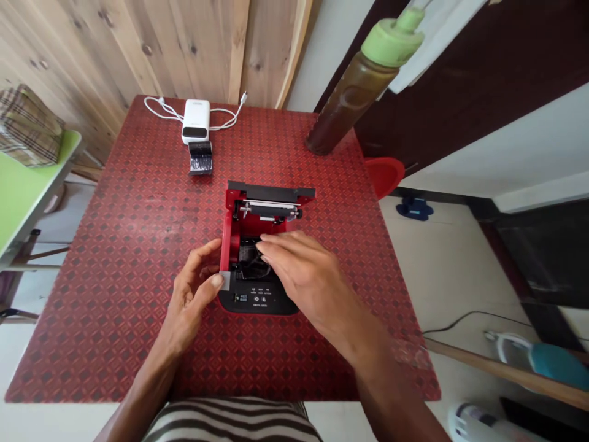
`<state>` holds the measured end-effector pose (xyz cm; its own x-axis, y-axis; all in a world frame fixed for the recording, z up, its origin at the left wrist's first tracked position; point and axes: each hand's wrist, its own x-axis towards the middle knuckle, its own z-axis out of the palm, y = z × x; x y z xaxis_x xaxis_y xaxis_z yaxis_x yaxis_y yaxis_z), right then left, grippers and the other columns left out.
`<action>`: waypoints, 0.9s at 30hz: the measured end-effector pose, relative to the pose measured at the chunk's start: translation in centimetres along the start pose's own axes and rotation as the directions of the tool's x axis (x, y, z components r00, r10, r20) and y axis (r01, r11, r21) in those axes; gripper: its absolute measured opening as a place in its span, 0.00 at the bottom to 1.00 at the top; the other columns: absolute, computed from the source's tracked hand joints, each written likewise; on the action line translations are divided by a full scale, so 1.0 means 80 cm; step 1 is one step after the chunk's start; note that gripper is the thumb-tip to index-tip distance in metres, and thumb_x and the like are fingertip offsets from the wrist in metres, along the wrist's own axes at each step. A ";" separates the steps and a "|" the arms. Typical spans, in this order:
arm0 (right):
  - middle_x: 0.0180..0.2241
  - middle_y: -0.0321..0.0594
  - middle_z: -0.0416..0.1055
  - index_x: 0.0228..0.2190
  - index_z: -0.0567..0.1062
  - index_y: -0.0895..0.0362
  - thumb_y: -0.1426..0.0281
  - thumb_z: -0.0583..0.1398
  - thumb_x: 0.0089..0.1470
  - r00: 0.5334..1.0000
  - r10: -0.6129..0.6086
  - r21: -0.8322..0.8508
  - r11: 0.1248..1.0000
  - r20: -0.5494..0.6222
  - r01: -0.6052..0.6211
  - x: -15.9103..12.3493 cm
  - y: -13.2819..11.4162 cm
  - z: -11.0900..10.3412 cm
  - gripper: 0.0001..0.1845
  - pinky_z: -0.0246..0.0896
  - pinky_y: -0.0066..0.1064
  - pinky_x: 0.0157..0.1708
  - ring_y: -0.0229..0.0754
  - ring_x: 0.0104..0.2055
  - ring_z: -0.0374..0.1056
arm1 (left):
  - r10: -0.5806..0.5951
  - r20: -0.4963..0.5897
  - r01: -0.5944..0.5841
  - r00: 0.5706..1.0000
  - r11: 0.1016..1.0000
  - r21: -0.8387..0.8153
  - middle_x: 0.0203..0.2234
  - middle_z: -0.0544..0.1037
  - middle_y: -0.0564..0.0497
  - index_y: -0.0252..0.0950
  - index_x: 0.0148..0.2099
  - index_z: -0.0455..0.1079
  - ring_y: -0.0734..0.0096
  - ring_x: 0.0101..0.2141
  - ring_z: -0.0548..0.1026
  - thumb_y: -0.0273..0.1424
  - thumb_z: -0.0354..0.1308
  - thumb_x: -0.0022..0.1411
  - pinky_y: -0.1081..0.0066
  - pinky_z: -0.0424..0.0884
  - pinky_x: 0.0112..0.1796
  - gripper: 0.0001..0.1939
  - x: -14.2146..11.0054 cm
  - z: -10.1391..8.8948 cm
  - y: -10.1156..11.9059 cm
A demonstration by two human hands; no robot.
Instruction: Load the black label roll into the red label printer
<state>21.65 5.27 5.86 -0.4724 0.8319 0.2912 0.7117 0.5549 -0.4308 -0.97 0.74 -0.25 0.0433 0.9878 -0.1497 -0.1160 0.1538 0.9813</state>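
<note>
A small red and black label printer (pixel 264 305) stands on the table with its lid (pixel 271 193) raised, a roller showing beneath it. My left hand (pixel 196 285) grips the printer's left side, thumb on a grey patch at the front corner and fingers along the red wall. Inside the compartment lies a shiny black crumpled material (pixel 252 258). My right hand (pixel 306 264) reaches over from the right, its fingers pinched together at that material's edge. The right hand hides the printer's right side, and its fingertips are partly covered.
Farther back lie a white power bank (pixel 197 116) with a white cable and a small black strip piece (pixel 200 158). A tall brown bottle with a green lid (pixel 354 86) stands at the back right of the red patterned table (pixel 138 319). A red stool (pixel 385 177) is beyond the right edge.
</note>
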 end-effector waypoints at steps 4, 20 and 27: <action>0.48 0.48 0.86 0.43 0.84 0.59 0.79 0.62 0.73 0.913 0.125 -0.128 0.989 0.388 -0.080 0.048 -0.007 0.006 0.09 0.76 0.47 0.58 0.54 0.53 0.82 | 0.005 0.021 -0.005 1.000 1.000 0.000 0.66 0.81 0.44 0.45 0.71 0.74 0.51 0.55 0.84 0.47 0.66 0.75 0.54 0.80 0.55 0.28 0.000 -0.002 -0.001; 0.46 0.49 0.85 0.47 0.83 0.57 0.79 0.62 0.70 0.921 0.179 -0.312 0.948 0.347 -0.066 0.059 -0.020 0.009 0.10 0.73 0.43 0.45 0.55 0.47 0.82 | -0.020 0.018 0.021 1.000 0.999 -0.040 0.64 0.81 0.42 0.43 0.70 0.74 0.52 0.56 0.82 0.48 0.69 0.73 0.52 0.79 0.58 0.30 -0.001 0.002 0.004; 0.41 0.44 0.86 0.45 0.82 0.53 0.74 0.63 0.70 0.993 0.009 -0.209 0.977 -0.119 -0.034 0.004 -0.032 -0.027 0.07 0.74 0.44 0.43 0.51 0.42 0.79 | -0.029 0.028 0.030 0.999 0.999 -0.042 0.65 0.81 0.42 0.44 0.71 0.73 0.48 0.60 0.82 0.46 0.67 0.74 0.53 0.81 0.56 0.29 -0.002 0.002 0.005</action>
<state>20.81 4.13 8.91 -0.4006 0.8305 0.3869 0.8202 0.5133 -0.2526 -0.87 0.63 0.18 0.0739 0.9819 -0.1745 -0.1567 0.1842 0.9703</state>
